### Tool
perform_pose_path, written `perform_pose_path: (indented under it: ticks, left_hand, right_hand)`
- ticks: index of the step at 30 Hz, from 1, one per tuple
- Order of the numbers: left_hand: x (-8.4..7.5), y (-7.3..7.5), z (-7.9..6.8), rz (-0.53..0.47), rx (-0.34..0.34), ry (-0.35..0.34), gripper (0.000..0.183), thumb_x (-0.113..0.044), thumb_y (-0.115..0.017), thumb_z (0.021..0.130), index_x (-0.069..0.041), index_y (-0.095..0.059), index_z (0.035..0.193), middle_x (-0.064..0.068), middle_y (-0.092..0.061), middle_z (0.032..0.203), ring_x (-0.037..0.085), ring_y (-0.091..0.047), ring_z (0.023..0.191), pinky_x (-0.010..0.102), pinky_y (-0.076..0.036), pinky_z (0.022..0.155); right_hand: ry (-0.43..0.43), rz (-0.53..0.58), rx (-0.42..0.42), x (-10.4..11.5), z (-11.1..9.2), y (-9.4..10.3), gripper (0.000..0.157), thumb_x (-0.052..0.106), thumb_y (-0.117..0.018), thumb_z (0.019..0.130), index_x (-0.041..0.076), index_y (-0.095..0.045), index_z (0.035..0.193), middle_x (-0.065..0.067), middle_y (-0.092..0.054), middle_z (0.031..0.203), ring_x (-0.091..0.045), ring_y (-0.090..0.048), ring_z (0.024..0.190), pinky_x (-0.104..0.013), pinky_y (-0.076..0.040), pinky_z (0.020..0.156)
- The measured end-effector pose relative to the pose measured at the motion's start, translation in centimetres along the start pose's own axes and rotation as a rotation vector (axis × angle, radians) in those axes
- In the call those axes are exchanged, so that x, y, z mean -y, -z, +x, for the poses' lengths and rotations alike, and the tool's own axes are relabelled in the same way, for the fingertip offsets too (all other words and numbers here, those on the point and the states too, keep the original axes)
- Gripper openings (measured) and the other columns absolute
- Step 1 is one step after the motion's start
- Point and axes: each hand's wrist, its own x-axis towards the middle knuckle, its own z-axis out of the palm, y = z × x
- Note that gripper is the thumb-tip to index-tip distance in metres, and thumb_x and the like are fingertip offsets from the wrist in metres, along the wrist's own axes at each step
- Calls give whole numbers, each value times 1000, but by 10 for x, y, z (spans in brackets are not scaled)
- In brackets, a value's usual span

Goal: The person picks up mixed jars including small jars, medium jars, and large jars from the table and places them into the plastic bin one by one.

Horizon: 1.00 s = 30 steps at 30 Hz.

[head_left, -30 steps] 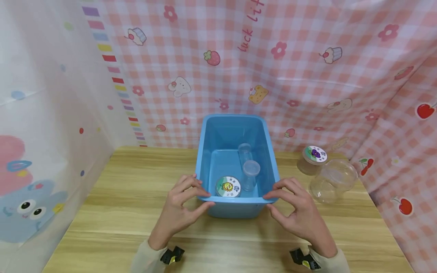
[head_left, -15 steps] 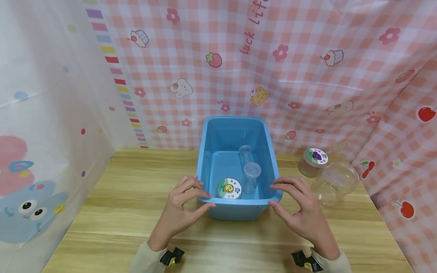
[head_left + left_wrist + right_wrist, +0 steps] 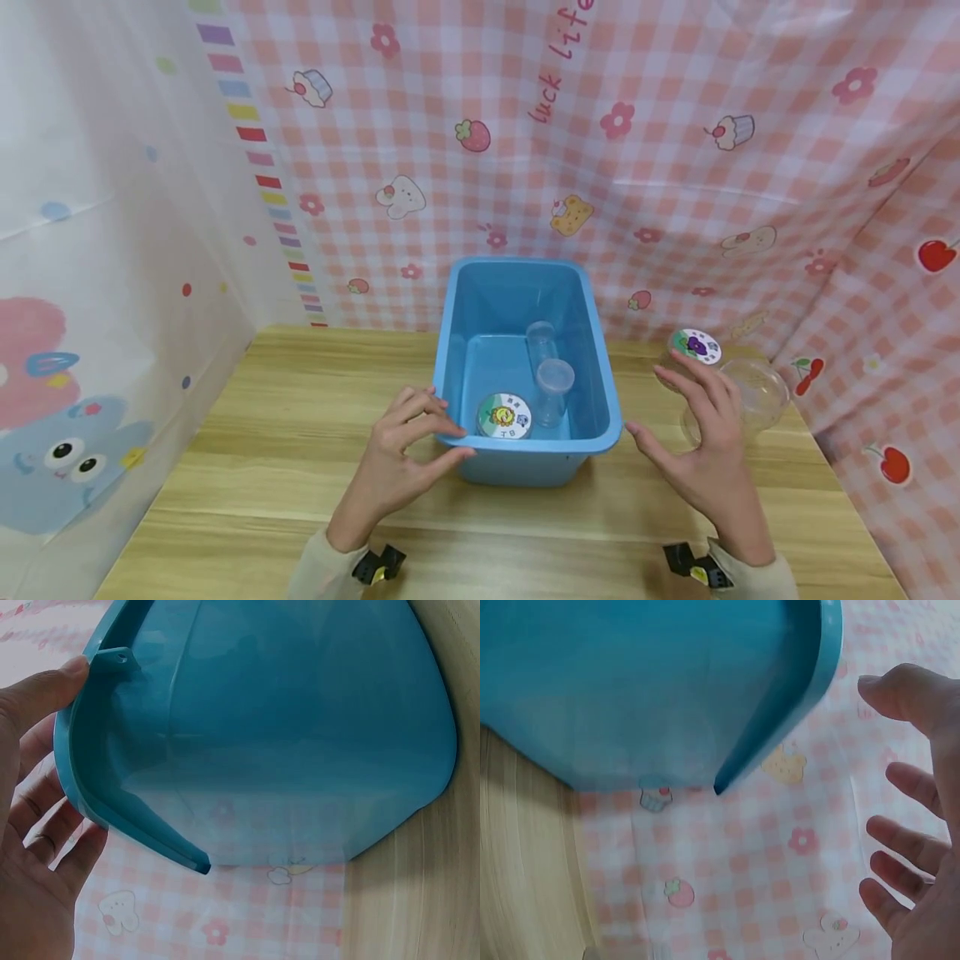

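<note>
A blue plastic bin (image 3: 517,468) stands on the wooden table. My left hand (image 3: 401,458) holds its near left corner, thumb under the front of the rim and fingers over the edge. The left wrist view shows that thumb (image 3: 56,688) against the rim. My right hand (image 3: 708,458) is off the bin, just right of the near right corner, its fingers spread and holding nothing. Inside the bin are a round container with a sunflower label (image 3: 504,417) and two small clear containers, one lying farther back (image 3: 542,343) and one nearer (image 3: 555,379).
Right of the bin, partly behind my right hand, stand a container with a purple flower label (image 3: 696,345) and a large clear jar (image 3: 763,396). A pink checked cloth (image 3: 480,183) hangs behind the table (image 3: 300,442), and a white printed cloth (image 3: 112,250) hangs at the left.
My right hand has let go of the bin's near right corner and moved right, fingers spreading, now overlapping the jars. The left hand keeps its place on the rim.
</note>
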Motion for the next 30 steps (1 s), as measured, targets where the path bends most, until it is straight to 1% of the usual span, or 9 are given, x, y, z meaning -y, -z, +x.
perform_pose_path:
  ticks: [5,11,17,19,22,24,25,28,30]
  left_hand:
    - [1,0,0,-3,-3,-3,22,-21,-94,73,-20,-78,88,-5,-70,94,19,-61,104,35,-48,116]
    - [1,0,-1,1,-6,-3,22,-22,-95,73,-20,-79,88,-5,-70,94,19,-61,103,36,-48,115]
    - [0,0,-1,7,0,15,23,-22,-95,72,-20,-79,88,-5,-70,95,19,-61,105,36,-49,115]
    - [0,0,-1,5,-1,14,23,-22,-95,72,-20,-79,88,-5,-71,95,19,-61,105,36,-49,115]
    - [-1,0,-1,5,0,11,23,-22,-95,72,-19,-79,88,-5,-71,96,19,-61,105,37,-49,115]
    - [-1,1,0,7,3,14,23,-23,-95,73,-19,-79,88,-5,-71,96,19,-61,106,38,-49,114]
    - [-1,1,0,8,6,18,23,-23,-95,73,-19,-79,88,-5,-71,96,19,-61,106,39,-49,114]
    - [-1,1,0,11,7,18,22,-24,-94,73,-20,-79,89,-6,-70,96,19,-61,106,40,-50,114]
    - [-1,0,0,8,3,8,22,-24,-94,73,-20,-79,88,-5,-70,95,19,-61,106,41,-50,113]
  right_hand:
    - [-59,-38,-27,-12,-2,8,83,67,-73,83,0,-65,132,-21,-54,149,-46,-43,131,-30,-27,114]
    - [-101,-116,-87,-31,-5,22,95,73,-73,79,-1,-61,137,-26,-50,151,-52,-38,133,-49,-23,116]
    - [-173,-127,-104,-48,-11,33,108,79,-72,75,0,-52,146,-28,-46,152,-55,-34,140,-62,-18,120]
    - [-197,-121,-107,-54,-15,37,111,80,-73,73,2,-50,148,-27,-45,154,-52,-33,143,-58,-16,122]
    - [-226,-115,-108,-62,-19,42,113,77,-76,72,4,-46,152,-25,-44,156,-47,-34,146,-46,-14,124]
    - [-266,-105,-108,-65,-21,44,111,65,-86,69,7,-44,154,-23,-43,158,-43,-33,146,-38,-16,122]
    - [-290,-104,-107,-66,-22,45,109,56,-91,68,9,-44,154,-22,-42,158,-42,-33,146,-37,-16,121]
    - [-407,-101,-103,-67,-24,47,109,27,-96,62,19,-43,156,-16,-40,161,-38,-32,145,-44,-20,119]
    - [-512,-100,-90,-68,-25,48,114,15,-95,61,28,-38,158,-10,-38,162,-34,-30,145,-50,-20,120]
